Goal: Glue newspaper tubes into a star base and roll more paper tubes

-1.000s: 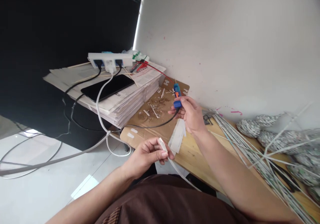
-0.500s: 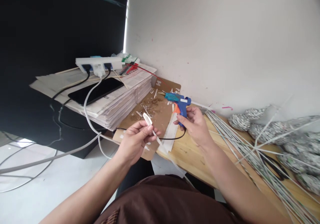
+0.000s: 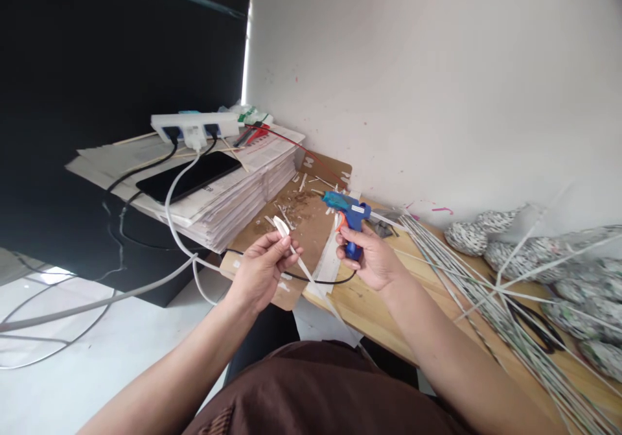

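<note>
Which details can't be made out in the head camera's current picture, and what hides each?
All in the head view:
- White strip: partly covered by the left hand.
- Glue gun: part of its handle lies behind the right hand.
- The gun's label: too small to read.
- Speckled bundles: some cut off by the right edge.
</note>
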### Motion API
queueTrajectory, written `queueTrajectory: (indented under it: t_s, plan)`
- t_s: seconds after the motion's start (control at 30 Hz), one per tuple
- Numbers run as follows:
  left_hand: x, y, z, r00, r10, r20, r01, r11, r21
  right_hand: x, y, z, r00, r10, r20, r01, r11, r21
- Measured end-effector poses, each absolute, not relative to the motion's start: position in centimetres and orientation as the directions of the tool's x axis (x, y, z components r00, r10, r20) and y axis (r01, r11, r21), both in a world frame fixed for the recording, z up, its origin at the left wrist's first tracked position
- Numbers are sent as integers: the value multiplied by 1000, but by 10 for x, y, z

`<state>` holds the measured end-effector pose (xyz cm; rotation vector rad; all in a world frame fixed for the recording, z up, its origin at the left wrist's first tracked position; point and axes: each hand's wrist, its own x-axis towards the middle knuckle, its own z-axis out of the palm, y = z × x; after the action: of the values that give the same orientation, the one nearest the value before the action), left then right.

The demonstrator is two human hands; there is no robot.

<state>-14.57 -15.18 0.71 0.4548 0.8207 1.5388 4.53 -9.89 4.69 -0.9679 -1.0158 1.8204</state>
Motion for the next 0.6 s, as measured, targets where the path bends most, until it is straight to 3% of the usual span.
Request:
queueTrajectory:
  t_s: [0.4,0.6]
  plan:
    - [-154,-144,1,-205,956,-210,-705,5,710,34,-114,45,-410,871,-269,-74,-326,-942]
    - [-153,-143,-2,-198,960,-199,-710,-1,704,34,-115,52,-531,787,-314,-222,-486,-845]
